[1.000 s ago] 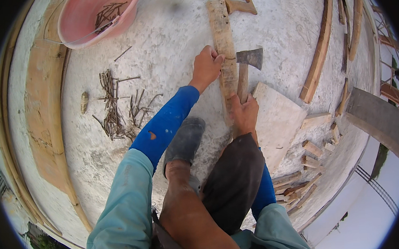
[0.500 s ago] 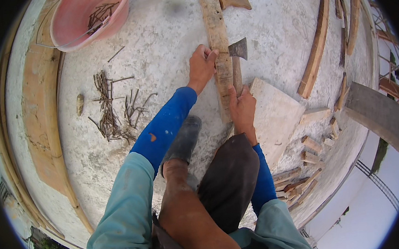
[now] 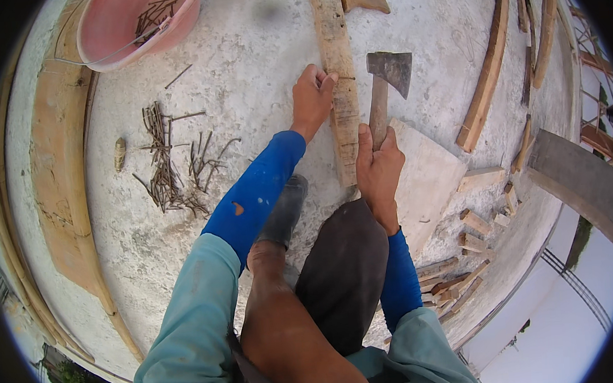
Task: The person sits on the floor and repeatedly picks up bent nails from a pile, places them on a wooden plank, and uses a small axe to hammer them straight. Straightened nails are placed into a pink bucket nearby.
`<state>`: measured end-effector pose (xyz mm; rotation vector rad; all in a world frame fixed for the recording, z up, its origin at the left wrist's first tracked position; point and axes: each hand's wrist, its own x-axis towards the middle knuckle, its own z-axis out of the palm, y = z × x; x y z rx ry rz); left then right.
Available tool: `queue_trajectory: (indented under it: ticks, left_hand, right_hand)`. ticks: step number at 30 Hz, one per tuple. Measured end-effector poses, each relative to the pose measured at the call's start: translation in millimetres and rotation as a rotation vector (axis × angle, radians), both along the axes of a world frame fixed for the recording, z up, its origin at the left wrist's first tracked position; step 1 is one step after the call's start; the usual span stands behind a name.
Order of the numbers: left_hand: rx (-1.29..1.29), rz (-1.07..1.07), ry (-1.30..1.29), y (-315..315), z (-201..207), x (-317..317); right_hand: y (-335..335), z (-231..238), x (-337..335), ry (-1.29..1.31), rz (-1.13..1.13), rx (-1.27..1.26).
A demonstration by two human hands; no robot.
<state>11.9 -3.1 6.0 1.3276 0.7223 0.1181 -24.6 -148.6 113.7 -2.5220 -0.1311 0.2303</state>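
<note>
A narrow wooden board [image 3: 345, 129] lies lengthwise on the concrete in front of me, its surface worn and marked. My left hand [image 3: 313, 101] is closed in a pinch at the board's left edge, on a thin nail [image 3: 346, 78] that lies across the wood. To the right of the board, my right hand [image 3: 381, 173] grips the wooden handle of a hatchet [image 3: 379, 99]. The dark steel head is apart from the board, its blade toward the right. Left of my forearm lies a pile of rusty nails [image 3: 164, 165].
A pink bucket [image 3: 93, 36] with nails inside stands at the far left. A saw handle [image 3: 359, 1] lies by the board's far end. To the right are a pale flat panel [image 3: 428, 177], wood offcuts [image 3: 472, 243] and a long timber [image 3: 485, 75]. A small wrapped bundle [image 3: 120, 155] lies left.
The hatchet has moved right, away from the board, and its head has turned. My right hand has shifted slightly right with it. My left hand stays at nearly the same spot.
</note>
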Motion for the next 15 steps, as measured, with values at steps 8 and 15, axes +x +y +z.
queue_trajectory:
  ticks: [8,15]
  left_hand:
    - [0.089,0.029,0.009,-7,-15,0]
    - [0.200,0.039,-0.007,-9,-17,5]
  right_hand:
    - [-4,-13,2,-0.067,0.046,-0.089]
    - [-6,-19,4,-0.051,0.099,-0.315]
